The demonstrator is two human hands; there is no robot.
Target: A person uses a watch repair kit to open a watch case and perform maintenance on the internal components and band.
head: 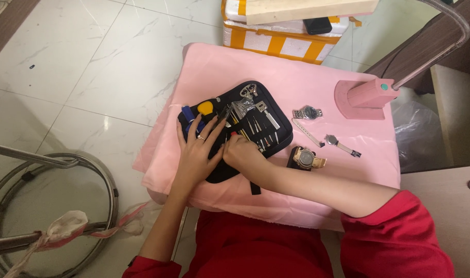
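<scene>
The left hand [198,149] lies flat, fingers spread, pinning the open black tool case [235,128] on the pink cloth [317,82], while the right hand [241,152] curls its fingertips onto a slim tool in the row; I cannot tell if it is gripped yet. Drawing it out cleanly means sliding along its length while the case stays pinned. The case's long axis runs diagonally, near-left to far-right, and 3 watches [308,112] lie just right.
</scene>
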